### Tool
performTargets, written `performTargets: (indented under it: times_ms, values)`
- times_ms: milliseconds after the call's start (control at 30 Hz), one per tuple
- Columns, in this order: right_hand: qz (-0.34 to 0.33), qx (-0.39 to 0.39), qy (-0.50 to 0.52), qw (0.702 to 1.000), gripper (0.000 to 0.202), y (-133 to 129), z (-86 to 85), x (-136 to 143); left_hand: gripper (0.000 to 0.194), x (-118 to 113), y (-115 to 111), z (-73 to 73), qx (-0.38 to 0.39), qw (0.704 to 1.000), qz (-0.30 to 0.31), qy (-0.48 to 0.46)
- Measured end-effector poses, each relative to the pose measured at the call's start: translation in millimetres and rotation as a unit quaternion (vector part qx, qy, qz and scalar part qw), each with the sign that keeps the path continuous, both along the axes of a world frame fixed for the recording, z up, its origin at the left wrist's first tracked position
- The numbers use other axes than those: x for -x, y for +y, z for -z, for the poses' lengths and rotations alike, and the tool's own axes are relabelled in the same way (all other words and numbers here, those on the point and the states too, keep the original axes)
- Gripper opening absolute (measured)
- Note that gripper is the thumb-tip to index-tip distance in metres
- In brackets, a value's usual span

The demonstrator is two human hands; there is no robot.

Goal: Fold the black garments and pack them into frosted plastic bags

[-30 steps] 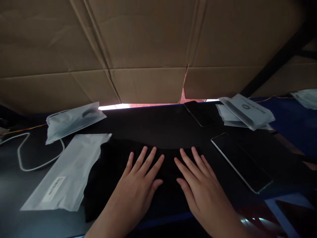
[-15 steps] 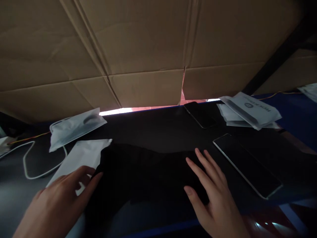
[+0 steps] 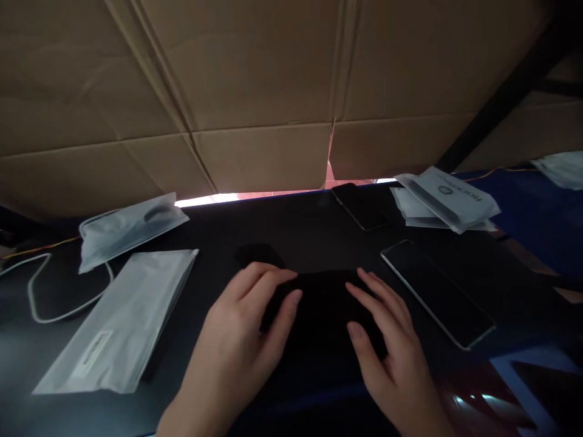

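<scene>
A very dark, soft black cloth (image 3: 323, 303) lies on the black tabletop between my hands; its outline is hard to make out. My left hand (image 3: 241, 328) pinches the cloth's left part between thumb and fingers, folded inward. Beside it, my right hand (image 3: 392, 346) rests on the cloth's right part with fingers spread. To the left lies a frosted white zip bag (image 3: 132, 309) with a small label. Just right of my right hand is a phone (image 3: 437, 291) with a pale edge, screen dark.
Another dark phone (image 3: 362, 209) lies farther back. Printed white pouches (image 3: 455, 197) are stacked at the right rear. At the left are a second frosted bag (image 3: 136, 227) and a white cable (image 3: 68, 317). A cardboard sheet (image 3: 259, 158) stands along the back edge.
My left hand has moved right with the cloth's left side, uncovering the frosted bag beneath. My right hand has stayed nearly in place. The view has shifted slightly.
</scene>
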State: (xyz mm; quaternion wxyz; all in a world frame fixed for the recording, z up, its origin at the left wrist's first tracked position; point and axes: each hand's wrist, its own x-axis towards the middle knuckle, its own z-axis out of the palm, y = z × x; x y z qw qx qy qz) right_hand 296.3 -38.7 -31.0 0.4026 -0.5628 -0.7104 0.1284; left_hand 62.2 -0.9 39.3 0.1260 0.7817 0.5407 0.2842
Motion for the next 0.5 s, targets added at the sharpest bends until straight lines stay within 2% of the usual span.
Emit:
performTargets:
  times_ms: [100, 200, 300, 333, 433, 500]
  values:
    - [-0.003, 0.010, 0.022, 1.000, 0.042, 0.8, -1.9, -0.5, 0.043, 13.0, 1.9, 27.3, -0.050, 0.989, 0.008, 0.137]
    - [-0.002, 0.018, 0.023, 1.000, 0.042, 1.2, -3.0, 0.1, 0.054, 24.9, -1.1, 44.7, -0.038, 0.980, 0.035, 0.190]
    - [-0.001, 0.012, 0.024, 1.000, 0.043, 0.8, -2.7, 0.3, 0.052, 38.2, -7.3, 40.4, -0.035, 0.983, 0.032, 0.178]
    - [-0.001, 0.008, 0.027, 1.000, 0.043, 0.5, -2.4, 0.2, 0.050, 43.8, -9.4, 35.4, -0.036, 0.986, 0.004, 0.165]
    - [0.002, 0.001, 0.043, 0.999, 0.042, 0.0, -1.3, 0.0, 0.055, 60.5, -13.8, 20.2, -0.002, 0.979, -0.149, 0.141]
    - [0.008, -0.004, 0.052, 0.999, 0.041, 0.1, -0.4, 0.2, 0.053, 67.5, -14.2, 13.7, 0.058, 0.967, -0.197, 0.148]
